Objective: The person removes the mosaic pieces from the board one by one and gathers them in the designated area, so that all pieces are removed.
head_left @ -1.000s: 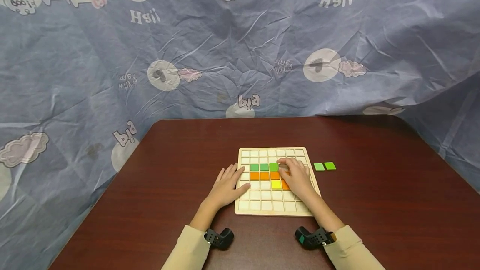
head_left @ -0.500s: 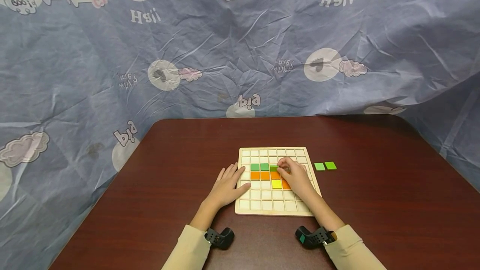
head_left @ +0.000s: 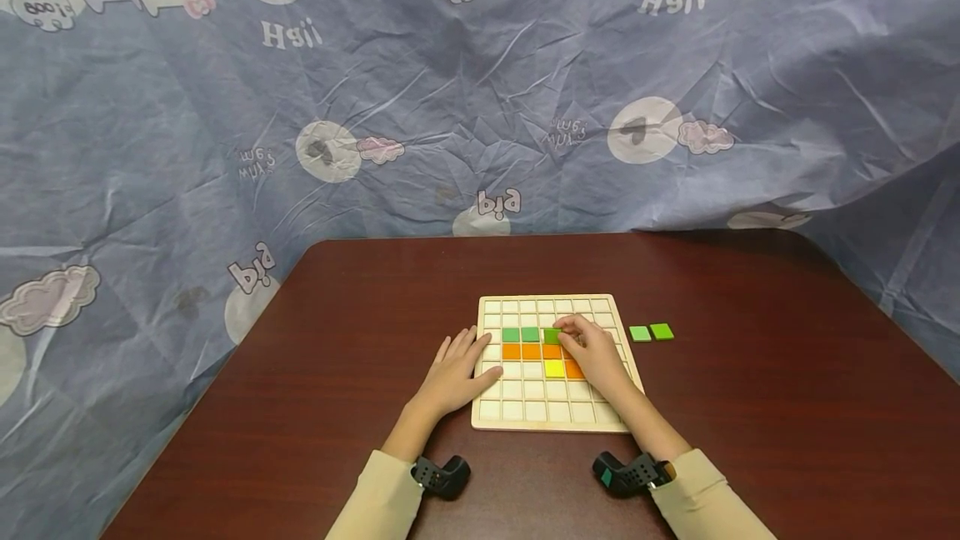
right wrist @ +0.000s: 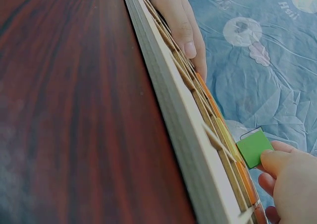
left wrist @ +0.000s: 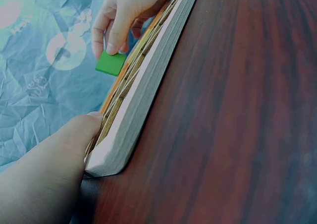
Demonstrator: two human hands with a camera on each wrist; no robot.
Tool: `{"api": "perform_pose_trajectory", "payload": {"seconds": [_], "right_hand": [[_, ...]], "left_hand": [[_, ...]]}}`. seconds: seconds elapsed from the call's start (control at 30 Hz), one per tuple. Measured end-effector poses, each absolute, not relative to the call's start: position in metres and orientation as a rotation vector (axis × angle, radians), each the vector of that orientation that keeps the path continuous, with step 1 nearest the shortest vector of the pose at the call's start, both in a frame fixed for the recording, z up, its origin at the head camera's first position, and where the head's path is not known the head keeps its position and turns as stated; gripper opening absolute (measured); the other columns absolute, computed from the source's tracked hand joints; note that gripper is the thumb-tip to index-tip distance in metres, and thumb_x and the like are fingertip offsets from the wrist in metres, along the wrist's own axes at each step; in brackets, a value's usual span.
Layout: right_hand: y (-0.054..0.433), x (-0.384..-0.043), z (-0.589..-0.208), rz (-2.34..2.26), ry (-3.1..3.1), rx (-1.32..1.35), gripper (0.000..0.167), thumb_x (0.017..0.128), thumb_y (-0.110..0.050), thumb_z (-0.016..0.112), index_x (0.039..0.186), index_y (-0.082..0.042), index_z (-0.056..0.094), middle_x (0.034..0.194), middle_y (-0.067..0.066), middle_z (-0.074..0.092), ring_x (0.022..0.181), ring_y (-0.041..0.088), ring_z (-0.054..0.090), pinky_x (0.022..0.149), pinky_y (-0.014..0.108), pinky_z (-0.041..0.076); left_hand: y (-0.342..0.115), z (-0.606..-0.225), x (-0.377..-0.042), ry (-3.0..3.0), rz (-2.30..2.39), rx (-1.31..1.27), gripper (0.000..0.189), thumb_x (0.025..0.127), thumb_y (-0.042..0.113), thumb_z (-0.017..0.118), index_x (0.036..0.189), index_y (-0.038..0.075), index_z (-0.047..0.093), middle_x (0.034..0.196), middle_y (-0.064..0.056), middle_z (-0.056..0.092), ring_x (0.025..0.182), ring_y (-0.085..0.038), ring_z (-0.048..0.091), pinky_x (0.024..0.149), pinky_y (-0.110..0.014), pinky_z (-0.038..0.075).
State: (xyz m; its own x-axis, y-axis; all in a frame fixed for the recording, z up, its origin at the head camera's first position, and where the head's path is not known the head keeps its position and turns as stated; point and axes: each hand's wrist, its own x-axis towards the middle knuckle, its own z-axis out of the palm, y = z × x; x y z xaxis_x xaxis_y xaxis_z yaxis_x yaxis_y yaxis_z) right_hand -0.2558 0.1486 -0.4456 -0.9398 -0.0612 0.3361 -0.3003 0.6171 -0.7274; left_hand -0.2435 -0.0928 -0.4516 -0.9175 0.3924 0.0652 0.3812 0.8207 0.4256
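Nearest: pale sleeves [head_left: 375, 502], a black wrist camera [head_left: 442, 477] on each arm. Left hand [head_left: 452, 375]: grip spread, lying over the left edge of the grid board [head_left: 510, 411]; the left wrist view showed its thumb along the board, which the right one showed only from across. Right hand [head_left: 595, 357]: grip pinching a green tile [head_left: 551, 337] between thumb and fingers. From the head it looked nearly flat, over a cell behind the orange row; both wrist views had it tilted, raised off the surface. Corner contact: couldn't tell.

On the board: yellow tile [head_left: 554, 368] with an orange one at its right, then the row of orange tiles [head_left: 531, 352], then two teal tiles [head_left: 511, 335] behind. Head only: two loose green tiles [head_left: 650, 332] on the bench [head_left: 360, 340], right of the board. Farthest: printed blue cloth [head_left: 450, 107].
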Motion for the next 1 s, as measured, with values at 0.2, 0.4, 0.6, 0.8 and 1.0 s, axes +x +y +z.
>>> {"api": "perform_pose_trajectory", "payload": {"seconds": [0.2, 0.4, 0.6, 0.8, 1.0], "right_hand": [[0.15, -0.253, -0.447, 1.26, -2.572, 0.272, 0.012, 0.088, -0.015, 0.059, 0.099, -0.014, 0.063, 0.092, 0.006, 0.067, 0.081, 0.019, 0.058, 0.068, 0.029, 0.042], [0.151, -0.253, -0.449, 1.269, -2.564, 0.263, 0.012, 0.088, -0.014, 0.059, 0.099, -0.014, 0.063, 0.091, 0.006, 0.067, 0.081, 0.018, 0.058, 0.068, 0.028, 0.042], [0.151, -0.253, -0.446, 1.312, -2.573, 0.225, 0.013, 0.089, -0.015, 0.057, 0.101, -0.013, 0.062, 0.091, 0.006, 0.064, 0.081, 0.016, 0.055, 0.068, 0.026, 0.043], [0.162, -0.254, -0.436, 1.439, -2.571, 0.22, 0.019, 0.094, -0.018, 0.05, 0.11, -0.014, 0.059, 0.1, 0.01, 0.062, 0.08, 0.018, 0.056, 0.063, 0.023, 0.044], [0.187, -0.258, -0.42, 1.421, -2.595, 0.195, 0.024, 0.098, -0.019, 0.041, 0.115, -0.012, 0.056, 0.108, 0.012, 0.054, 0.078, 0.024, 0.059, 0.055, 0.022, 0.043]], "left_hand": [[-0.092, -0.452, -0.243, 2.973, 0.677, 0.643, 0.066, 0.089, 0.057, 0.038, 0.143, 0.02, 0.03, 0.151, -0.009, 0.022, 0.141, -0.024, 0.016, 0.115, -0.045, 0.007], [-0.091, -0.453, -0.243, 2.98, 0.678, 0.65, 0.066, 0.089, 0.057, 0.038, 0.143, 0.019, 0.03, 0.151, -0.009, 0.023, 0.141, -0.024, 0.017, 0.115, -0.045, 0.008], [-0.091, -0.453, -0.243, 2.985, 0.677, 0.651, 0.066, 0.089, 0.057, 0.039, 0.143, 0.02, 0.03, 0.151, -0.009, 0.023, 0.141, -0.024, 0.017, 0.115, -0.045, 0.008], [-0.092, -0.453, -0.242, 2.979, 0.675, 0.643, 0.066, 0.089, 0.058, 0.037, 0.143, 0.02, 0.03, 0.151, -0.009, 0.022, 0.141, -0.025, 0.017, 0.115, -0.046, 0.008], [-0.093, -0.452, -0.242, 2.981, 0.679, 0.64, 0.066, 0.09, 0.057, 0.038, 0.143, 0.02, 0.029, 0.151, -0.01, 0.021, 0.141, -0.025, 0.016, 0.115, -0.046, 0.007]]}}
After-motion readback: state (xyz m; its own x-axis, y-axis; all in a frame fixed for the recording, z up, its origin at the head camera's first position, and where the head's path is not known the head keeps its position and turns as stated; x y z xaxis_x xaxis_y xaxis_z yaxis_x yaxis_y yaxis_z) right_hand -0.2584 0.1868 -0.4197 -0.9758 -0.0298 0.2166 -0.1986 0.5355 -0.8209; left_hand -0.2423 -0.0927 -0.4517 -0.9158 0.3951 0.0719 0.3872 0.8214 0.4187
